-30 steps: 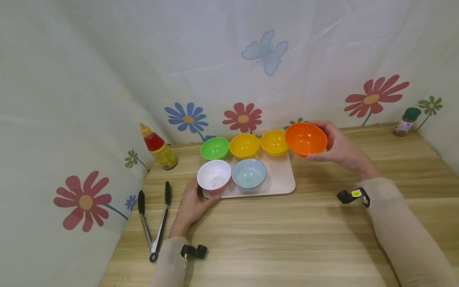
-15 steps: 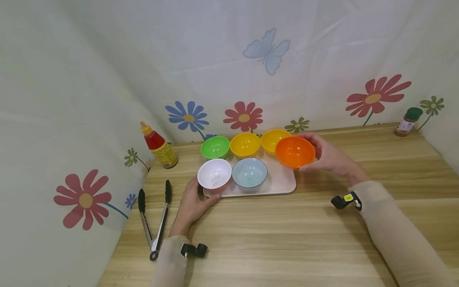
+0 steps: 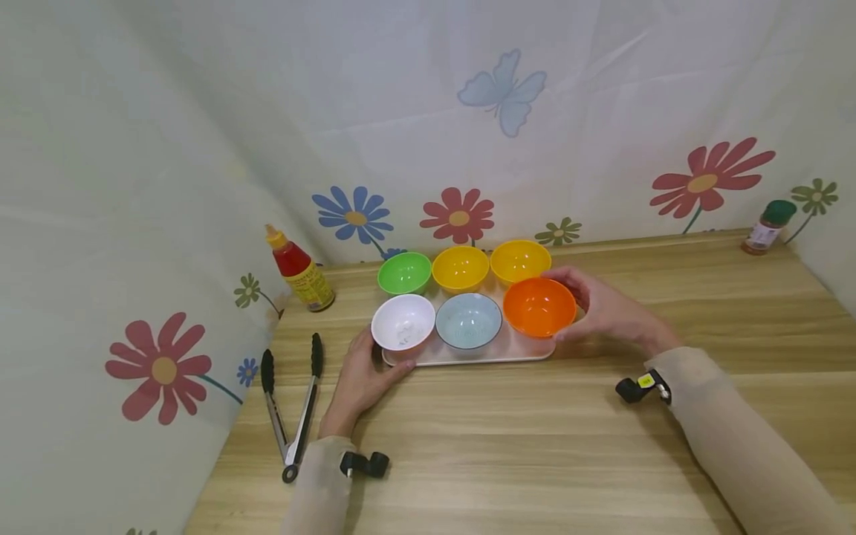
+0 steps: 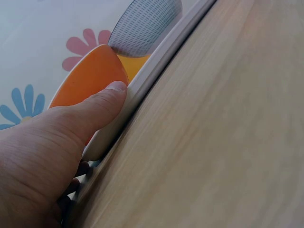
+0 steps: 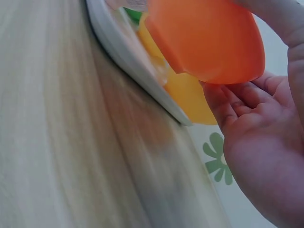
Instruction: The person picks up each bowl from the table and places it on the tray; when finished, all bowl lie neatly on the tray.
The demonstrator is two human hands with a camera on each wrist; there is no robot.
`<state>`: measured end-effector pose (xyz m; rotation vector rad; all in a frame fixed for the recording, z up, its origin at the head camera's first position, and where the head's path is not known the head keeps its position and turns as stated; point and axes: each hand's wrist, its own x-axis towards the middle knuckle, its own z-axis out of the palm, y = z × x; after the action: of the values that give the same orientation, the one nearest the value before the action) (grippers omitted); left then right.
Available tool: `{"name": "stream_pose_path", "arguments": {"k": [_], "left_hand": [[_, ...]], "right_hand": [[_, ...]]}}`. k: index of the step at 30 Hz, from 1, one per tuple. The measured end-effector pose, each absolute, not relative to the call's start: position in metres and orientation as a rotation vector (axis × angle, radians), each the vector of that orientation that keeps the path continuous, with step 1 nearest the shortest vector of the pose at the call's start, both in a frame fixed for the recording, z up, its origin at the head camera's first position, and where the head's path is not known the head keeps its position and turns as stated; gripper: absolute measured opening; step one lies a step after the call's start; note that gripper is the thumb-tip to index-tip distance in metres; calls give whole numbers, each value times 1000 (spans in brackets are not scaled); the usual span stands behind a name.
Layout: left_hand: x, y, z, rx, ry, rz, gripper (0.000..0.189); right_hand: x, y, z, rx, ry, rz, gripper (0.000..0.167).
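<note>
My right hand [image 3: 605, 316] grips an orange bowl [image 3: 539, 306] between thumb and fingers. In the right wrist view the orange bowl [image 5: 209, 42] hangs a little above the white tray [image 5: 137, 71]. My left hand [image 3: 363, 375] holds the near left corner of the tray [image 3: 481, 357]. In the left wrist view its thumb [image 4: 102, 102] lies along the tray's rim, against the white-lined bowl [image 4: 90, 78]; the other fingers are partly hidden behind the corner. A blue-grey bowl [image 3: 469, 321] stands between the white-lined and orange ones. Behind are a green bowl [image 3: 404, 273] and two yellow bowls [image 3: 461, 268].
Black-tipped tongs [image 3: 292, 416] lie spread on the wooden table [image 3: 495, 453] at the left. A red sauce bottle [image 3: 301, 271] with a yellow cap stands behind them. A small green-capped jar [image 3: 767, 227] is at the far right. A flowered curtain [image 3: 401, 111] closes off the back.
My right hand has brought the orange bowl left, down and nearer, from beside the right yellow bowl to the tray's front right part. The left hand has stayed at the tray corner.
</note>
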<state>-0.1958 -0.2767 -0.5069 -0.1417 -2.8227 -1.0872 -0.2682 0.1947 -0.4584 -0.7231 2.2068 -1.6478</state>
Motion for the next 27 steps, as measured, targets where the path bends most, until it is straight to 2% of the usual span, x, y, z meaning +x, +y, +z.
{"name": "stream_pose_path", "arguments": {"k": [27], "left_hand": [[-195,-276,-504,-131,-2813,-1098,111]], "right_hand": [[-268,193,-466,-748,2118,-1554,98]]}}
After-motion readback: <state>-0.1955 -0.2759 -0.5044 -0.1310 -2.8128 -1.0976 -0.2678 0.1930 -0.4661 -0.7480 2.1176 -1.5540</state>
